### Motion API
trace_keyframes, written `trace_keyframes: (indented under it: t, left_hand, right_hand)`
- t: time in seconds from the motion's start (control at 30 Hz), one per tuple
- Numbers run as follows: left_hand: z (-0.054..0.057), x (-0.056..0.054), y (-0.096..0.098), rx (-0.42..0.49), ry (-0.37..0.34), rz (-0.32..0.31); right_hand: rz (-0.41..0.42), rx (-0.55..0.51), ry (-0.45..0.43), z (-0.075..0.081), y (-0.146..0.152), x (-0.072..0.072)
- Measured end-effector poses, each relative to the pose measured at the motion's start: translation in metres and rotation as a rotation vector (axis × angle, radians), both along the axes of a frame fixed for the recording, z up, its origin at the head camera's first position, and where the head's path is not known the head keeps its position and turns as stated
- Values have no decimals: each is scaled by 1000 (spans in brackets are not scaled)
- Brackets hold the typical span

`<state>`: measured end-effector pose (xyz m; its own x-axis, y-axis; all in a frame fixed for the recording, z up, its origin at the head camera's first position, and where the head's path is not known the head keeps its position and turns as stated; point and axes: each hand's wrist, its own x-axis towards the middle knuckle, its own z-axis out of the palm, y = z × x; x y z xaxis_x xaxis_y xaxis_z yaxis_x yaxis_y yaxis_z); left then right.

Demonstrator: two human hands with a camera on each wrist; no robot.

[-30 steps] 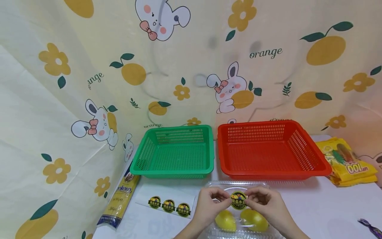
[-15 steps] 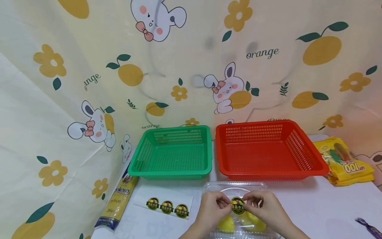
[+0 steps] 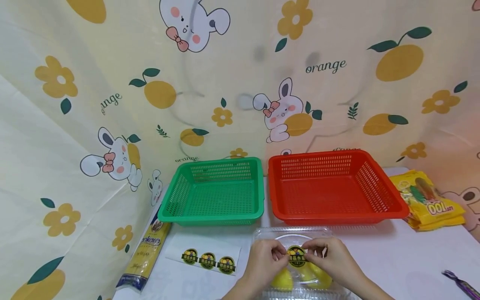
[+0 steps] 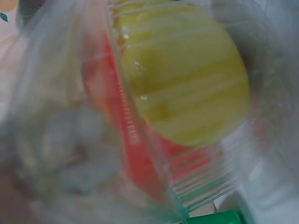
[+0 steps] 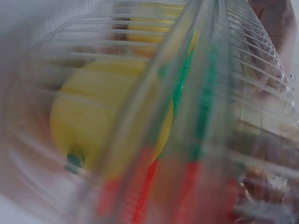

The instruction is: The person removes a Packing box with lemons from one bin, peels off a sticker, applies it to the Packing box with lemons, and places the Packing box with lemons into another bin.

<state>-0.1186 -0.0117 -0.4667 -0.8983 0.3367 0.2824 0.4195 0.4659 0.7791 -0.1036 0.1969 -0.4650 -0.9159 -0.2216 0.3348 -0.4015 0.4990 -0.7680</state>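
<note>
A round black-and-gold sticker (image 3: 296,256) is pinched at its two side edges, by my left hand (image 3: 264,262) on one side and my right hand (image 3: 331,256) on the other. It is over the lid of a clear plastic clamshell box (image 3: 262,234); whether it touches the lid I cannot tell. Inside the box lie yellow fruits (image 3: 282,281), partly hidden by the hands. Through the ribbed plastic, the left wrist view has one yellow fruit (image 4: 187,79) up close. A dark stem end marks the yellow fruit (image 5: 93,112) in the right wrist view.
White backing paper (image 3: 176,246) with several like stickers lies left of the box. Behind stand a green basket (image 3: 225,200) and a red basket (image 3: 318,196). A yellow pasta packet (image 3: 146,254) is at left, a yellow bag (image 3: 431,204) and a purple wrapped stick (image 3: 461,283) at right.
Both hands have come down slightly with the sticker, nearer to the fruits in the box. The whole scene has shifted a little to the left as the head turned.
</note>
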Motion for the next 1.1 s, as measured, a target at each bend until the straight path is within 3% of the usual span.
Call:
trace_keyframes:
  t: [0.5,0.77,0.93,1.1]
  left_hand:
    - [-2,-2,-1,-103,50,9]
    - [-3,-2,3,-175,26,6]
    - [-3,-2,5,-220,23,18]
    - [-3,-2,6,-237,55,33]
  right_hand:
    - [-52,39,49,-7,-4,1]
    - [-56,70,41,-11,-5,3]
    - [-82,114,103,-13,-7,5]
    - [-112,160,97,-12,-10,6]
